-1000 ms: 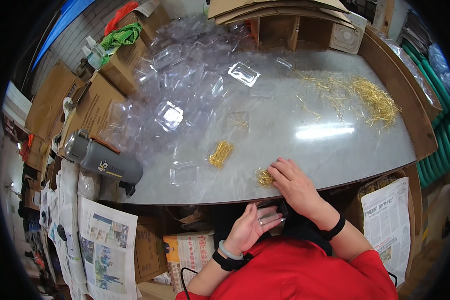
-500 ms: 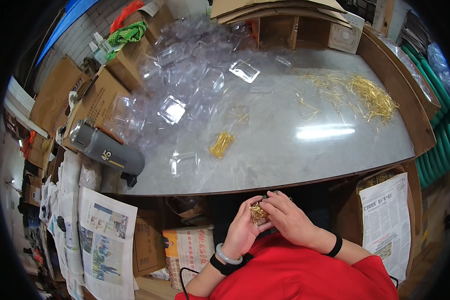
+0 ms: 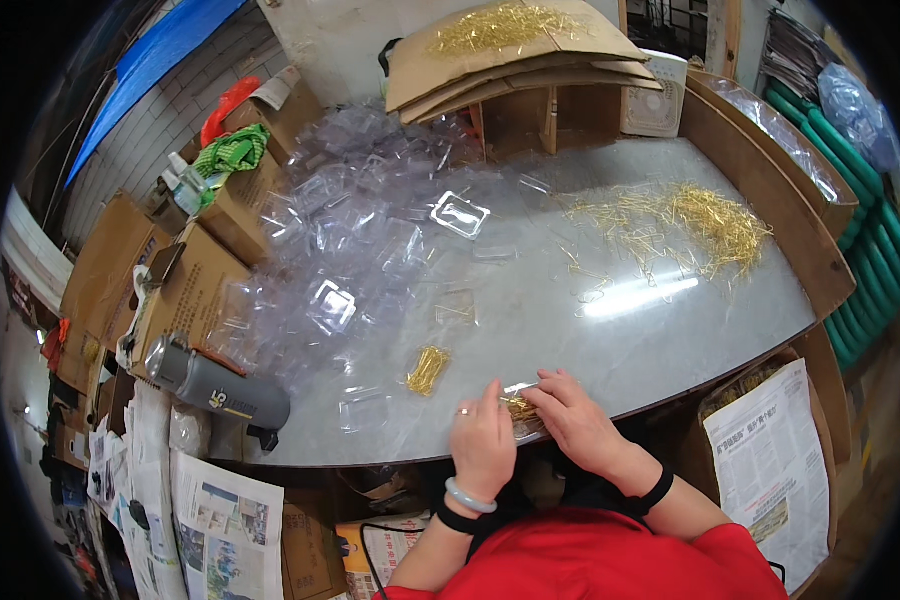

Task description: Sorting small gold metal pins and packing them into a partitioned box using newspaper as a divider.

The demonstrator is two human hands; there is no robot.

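Observation:
At the table's near edge, a small clear plastic box (image 3: 521, 426) with thin gold wire pieces (image 3: 519, 407) in it sits between my hands. My left hand (image 3: 483, 445) closes on its left side, fingers pointing away from me. My right hand (image 3: 575, 422) holds the right side, with its fingertips over the top. The fingers hide much of the box. A neat bundle of gold wire pieces (image 3: 428, 371) lies on the table a little left of and beyond my left hand. Close by is a clear plastic tray (image 3: 366, 411).
A heap of clear plastic cases (image 3: 355, 190) covers the table's left and back. Loose gold wire pieces (image 3: 715, 228) pile at the right, more on stacked cardboard (image 3: 510, 28). A grey bottle (image 3: 220, 390) stands at the left edge; a cardboard wall (image 3: 770, 190) borders the right.
Both hands have moved forward with the box, from above my lap to the table's near edge. The view has tilted up, bringing the gold pieces on the stacked cardboard into sight.

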